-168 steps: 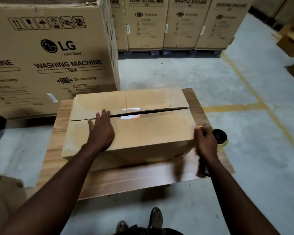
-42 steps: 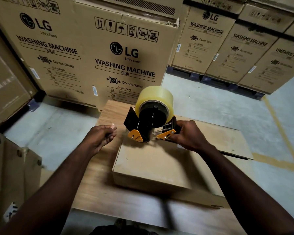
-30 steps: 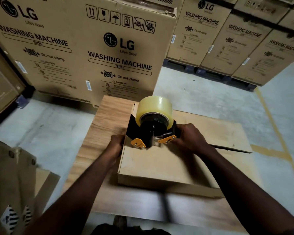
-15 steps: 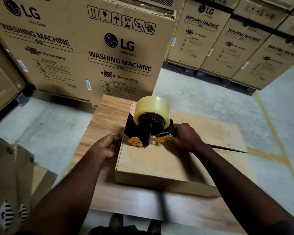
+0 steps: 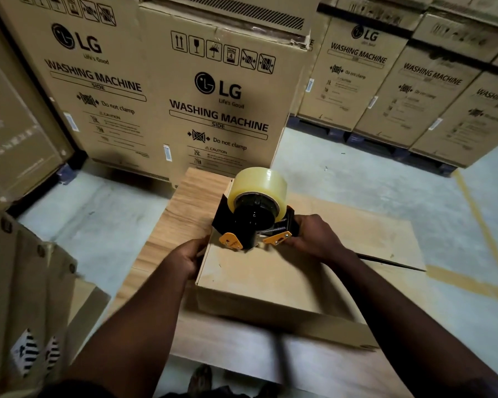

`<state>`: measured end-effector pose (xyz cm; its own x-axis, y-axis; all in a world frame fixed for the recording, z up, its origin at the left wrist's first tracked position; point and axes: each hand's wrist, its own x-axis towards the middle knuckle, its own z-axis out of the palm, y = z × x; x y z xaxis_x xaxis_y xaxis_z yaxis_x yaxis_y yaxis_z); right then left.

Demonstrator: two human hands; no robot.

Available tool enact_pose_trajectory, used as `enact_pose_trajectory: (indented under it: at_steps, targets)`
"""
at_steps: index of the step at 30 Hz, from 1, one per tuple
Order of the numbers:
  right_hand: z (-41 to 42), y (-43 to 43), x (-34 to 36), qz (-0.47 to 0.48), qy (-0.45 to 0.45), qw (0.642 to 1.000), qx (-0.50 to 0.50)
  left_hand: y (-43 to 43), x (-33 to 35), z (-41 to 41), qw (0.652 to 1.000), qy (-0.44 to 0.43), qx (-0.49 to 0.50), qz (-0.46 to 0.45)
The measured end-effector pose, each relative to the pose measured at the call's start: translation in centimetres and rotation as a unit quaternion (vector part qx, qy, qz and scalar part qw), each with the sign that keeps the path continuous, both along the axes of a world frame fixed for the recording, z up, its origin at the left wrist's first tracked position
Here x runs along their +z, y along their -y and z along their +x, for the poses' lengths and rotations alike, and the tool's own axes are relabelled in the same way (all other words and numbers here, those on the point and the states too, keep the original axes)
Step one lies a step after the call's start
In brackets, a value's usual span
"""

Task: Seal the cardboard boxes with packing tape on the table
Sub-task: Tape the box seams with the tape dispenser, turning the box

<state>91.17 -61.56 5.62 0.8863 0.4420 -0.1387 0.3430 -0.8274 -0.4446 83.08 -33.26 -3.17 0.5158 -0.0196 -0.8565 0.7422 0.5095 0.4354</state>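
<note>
Warehouse storage floor.
Stacked washing machine cartons (image 5: 213,90) on dark pallets (image 5: 365,140) line a concrete floor (image 5: 357,179) marked with yellow lines (image 5: 480,225).

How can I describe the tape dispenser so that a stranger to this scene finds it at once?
Before the tall washing machine cartons stands a wooden table with one plain cardboard box on it. On the box top, near its left edge, the right hand holds the tape dispenser. It alone is black with orange tabs and carries a yellowish roll of tape.

Dim warm light, dark shadowed foreground, wide-angle bending at edges — slight motion blur
</note>
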Motion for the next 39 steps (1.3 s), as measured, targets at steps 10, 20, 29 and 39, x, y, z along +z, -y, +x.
enact_pose_trajectory:
  at_steps: [10, 20, 29, 39]
  targets:
    - [0.1, 0.1, -0.1, 0.008, -0.013, 1.0, 0.006, 2.8, -1.0, -4.5, 0.965, 0.128, 0.115, 0.199]
    - [1.0, 0.2, -0.4, 0.042, -0.084, 0.996, 0.002, 0.6, 1.9, -3.0, 0.903, 0.341, -0.134, 0.223]
    - [1.2, 0.0, 0.1, 0.068, -0.137, 0.987, 0.039, 0.7, 2.5, -3.2, 0.9, 0.33, -0.18, 0.22]
    - [1.2, 0.0, -0.1, 0.053, -0.126, 0.99, 0.04, 1.0, 5.1, -3.1, 0.83, 0.227, -0.299, 0.411]
